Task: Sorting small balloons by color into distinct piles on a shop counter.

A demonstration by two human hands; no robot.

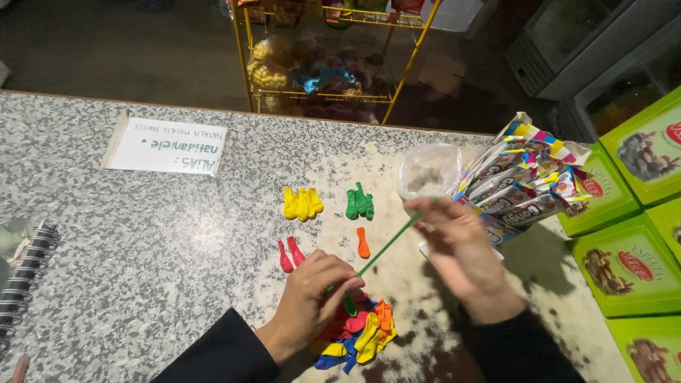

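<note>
Speckled stone counter (142, 234) holds sorted balloons; left hand (312, 298) and right hand (457, 241) both pinch a green balloon (386, 248), stretching it taut above the mixed pile (358, 333). Sorting step; release beside green group (360, 203).

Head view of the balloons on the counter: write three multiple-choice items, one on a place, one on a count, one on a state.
1. Where does the mixed balloon pile lie?
A. Under the left hand
B. On the notebook
C. Inside the green boxes

2. How many orange balloons lie alone between the sorted groups and the pile?
A. Three
B. One
C. Five

3. What state is the green balloon between the hands in?
A. Inflated round
B. Lying loose
C. Stretched taut

Key: 1 A, the pile sits on the counter beneath that hand. 2 B, a single orange one lies below the green group. 3 C, the left hand and the right hand pull it into a thin straight line.
</note>
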